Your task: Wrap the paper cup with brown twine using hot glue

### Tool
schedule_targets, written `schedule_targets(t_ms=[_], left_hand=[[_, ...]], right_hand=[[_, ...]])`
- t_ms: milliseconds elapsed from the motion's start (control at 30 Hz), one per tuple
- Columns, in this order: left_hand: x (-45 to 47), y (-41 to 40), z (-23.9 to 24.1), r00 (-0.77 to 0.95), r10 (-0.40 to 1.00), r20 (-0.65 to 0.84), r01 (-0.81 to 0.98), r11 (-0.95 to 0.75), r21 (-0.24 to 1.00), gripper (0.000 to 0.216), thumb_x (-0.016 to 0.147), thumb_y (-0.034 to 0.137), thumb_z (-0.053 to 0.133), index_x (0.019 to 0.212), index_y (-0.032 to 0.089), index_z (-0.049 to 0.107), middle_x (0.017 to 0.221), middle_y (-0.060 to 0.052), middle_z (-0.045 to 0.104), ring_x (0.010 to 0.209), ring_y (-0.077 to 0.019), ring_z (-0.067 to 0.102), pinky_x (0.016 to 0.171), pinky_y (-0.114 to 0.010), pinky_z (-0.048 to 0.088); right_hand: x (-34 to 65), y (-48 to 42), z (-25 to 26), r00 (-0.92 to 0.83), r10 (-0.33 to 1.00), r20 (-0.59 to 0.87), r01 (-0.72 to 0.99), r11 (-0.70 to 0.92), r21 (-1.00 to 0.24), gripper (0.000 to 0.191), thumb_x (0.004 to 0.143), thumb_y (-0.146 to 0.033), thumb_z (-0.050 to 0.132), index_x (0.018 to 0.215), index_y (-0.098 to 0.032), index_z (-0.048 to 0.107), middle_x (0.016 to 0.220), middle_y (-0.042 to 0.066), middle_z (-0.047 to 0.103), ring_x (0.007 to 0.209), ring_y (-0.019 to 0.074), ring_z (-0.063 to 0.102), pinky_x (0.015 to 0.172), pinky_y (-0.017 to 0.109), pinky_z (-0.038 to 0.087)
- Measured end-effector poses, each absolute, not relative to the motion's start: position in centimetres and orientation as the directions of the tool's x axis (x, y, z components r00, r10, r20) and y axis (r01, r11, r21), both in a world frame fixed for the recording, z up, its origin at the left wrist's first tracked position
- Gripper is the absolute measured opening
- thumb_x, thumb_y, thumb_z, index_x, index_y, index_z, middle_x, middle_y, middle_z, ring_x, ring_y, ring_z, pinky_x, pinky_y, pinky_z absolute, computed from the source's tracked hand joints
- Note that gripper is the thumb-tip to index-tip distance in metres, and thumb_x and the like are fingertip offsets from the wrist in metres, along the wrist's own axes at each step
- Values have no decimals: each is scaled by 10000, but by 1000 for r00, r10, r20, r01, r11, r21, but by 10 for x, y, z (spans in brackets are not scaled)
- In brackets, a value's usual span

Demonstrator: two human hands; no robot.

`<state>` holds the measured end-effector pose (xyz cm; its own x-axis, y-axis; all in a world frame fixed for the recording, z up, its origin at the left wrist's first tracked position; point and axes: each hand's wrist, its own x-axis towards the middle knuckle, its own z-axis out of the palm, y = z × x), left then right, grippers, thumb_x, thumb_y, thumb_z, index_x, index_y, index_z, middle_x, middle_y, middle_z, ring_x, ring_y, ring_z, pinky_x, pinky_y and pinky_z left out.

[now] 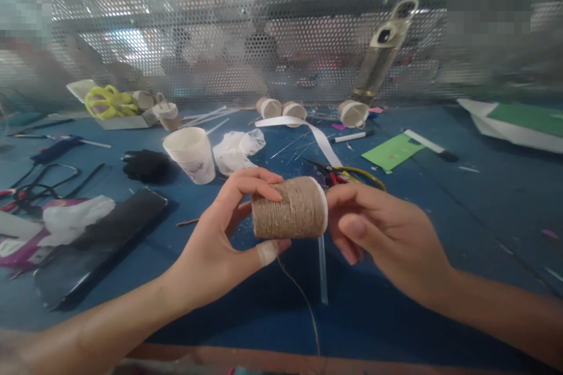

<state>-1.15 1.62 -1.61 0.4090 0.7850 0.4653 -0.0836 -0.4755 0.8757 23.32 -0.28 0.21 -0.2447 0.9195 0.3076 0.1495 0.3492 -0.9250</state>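
Observation:
A paper cup wrapped in brown twine (290, 208) lies sideways in the air above the blue table (461, 199), held between both hands. My left hand (220, 240) grips its narrow end, fingers on top and a taped thumb underneath. My right hand (387, 234) holds the wide white rim end. A loose strand of twine (303, 296) hangs from the cup toward the table's front edge. A clear thin stick (323, 272) lies on the table just below the cup.
A bare white paper cup (191, 153), crumpled plastic (237, 149), a white ribbon (316, 135), scissors (347, 174), green paper (393, 151), a marker (431, 145), a black phone (101, 240) and yellow scissors (108, 102) lie about. Several twine-wrapped cups (281, 109) stand before a perforated metal wall (281, 23).

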Motion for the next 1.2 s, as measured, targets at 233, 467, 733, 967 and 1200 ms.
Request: schedule_targets(t_ms=[233, 467, 733, 967, 1200], left_hand=[[-14, 12, -8, 372, 891, 261, -69, -253, 965, 430, 875, 135, 888, 1202, 316, 676, 1467, -27, 604, 1453, -262, 546, 1144, -346, 515], [-9, 13, -3, 336, 935, 111, 4, -119, 993, 510, 864, 285, 932, 1281, 295, 638, 1246, -36, 720, 1174, -248, 681, 1015, -363, 547], [-12, 11, -6, 350, 926, 142, 176, -214, 961, 646, 832, 274, 943, 1394, 357, 635, 1455, -24, 681, 1388, -306, 606, 1139, -394, 499], [-12, 13, 2, 423, 906, -26, 254, -91, 963, 722, 804, 236, 937, 1449, 326, 626, 1415, -39, 736, 1359, -340, 657, 1154, -439, 495], [-11, 15, 6, 424, 891, -161, 7, 174, 985, 646, 739, 182, 975, 1305, 259, 673, 1240, -51, 805, 1258, -319, 730, 1069, -418, 567]], right_hand=[[231, 2, -4, -320, 816, 482, 269, 566, -779, 189, 958, -251, 815, 813, -229, 696, 701, -53, 663, 564, 90, 617, 521, 207, 516], [232, 2, -6, -380, 737, 558, 267, 666, -697, 239, 1000, -212, 774, 809, -238, 633, 736, -54, 684, 626, 95, 685, 585, 191, 579], [232, 1, -9, -434, 644, 630, 339, 765, -548, 139, 1069, -223, 692, 931, -243, 686, 883, -8, 779, 721, 114, 726, 639, 215, 598], [249, 19, 9, -506, 561, 655, 501, 809, -307, 185, 1127, -230, 568, 1105, -236, 752, 1005, 24, 826, 814, 133, 764, 727, 252, 594], [320, 71, -13, -378, 816, 437, 860, 484, -159, 246, 970, -463, 699, 999, -235, 786, 848, 67, 767, 690, 254, 682, 550, 335, 417]])
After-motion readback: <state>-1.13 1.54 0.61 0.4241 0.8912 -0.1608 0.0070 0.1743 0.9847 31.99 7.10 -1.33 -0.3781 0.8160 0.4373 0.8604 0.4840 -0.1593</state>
